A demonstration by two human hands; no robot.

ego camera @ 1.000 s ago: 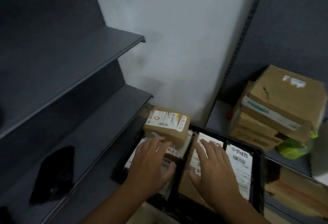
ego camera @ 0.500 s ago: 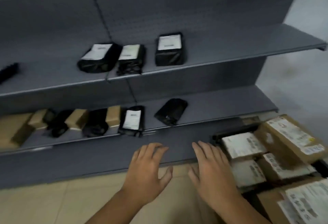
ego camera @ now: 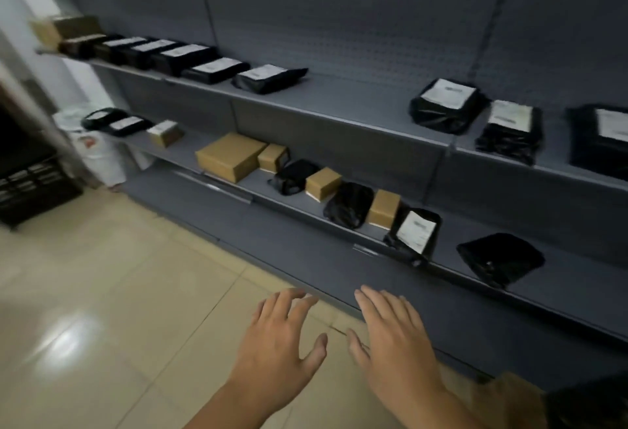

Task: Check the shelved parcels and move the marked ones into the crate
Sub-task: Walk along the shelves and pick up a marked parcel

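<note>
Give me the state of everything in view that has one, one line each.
left hand: open, fingers spread, holding nothing.
right hand: open, fingers spread, holding nothing.
large cardboard box: closed, flat on the lower shelf.
labelled black bag: label up, at the lower shelf's front edge.
plain black bag: no label showing, on the lower shelf.
upper shelf bags: lying flat, labels up.

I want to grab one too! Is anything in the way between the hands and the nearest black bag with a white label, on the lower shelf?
Nothing visible is in the way. The left hand and right hand hover open over the floor, and the bag lies near the front of the shelf, only air between.
</note>
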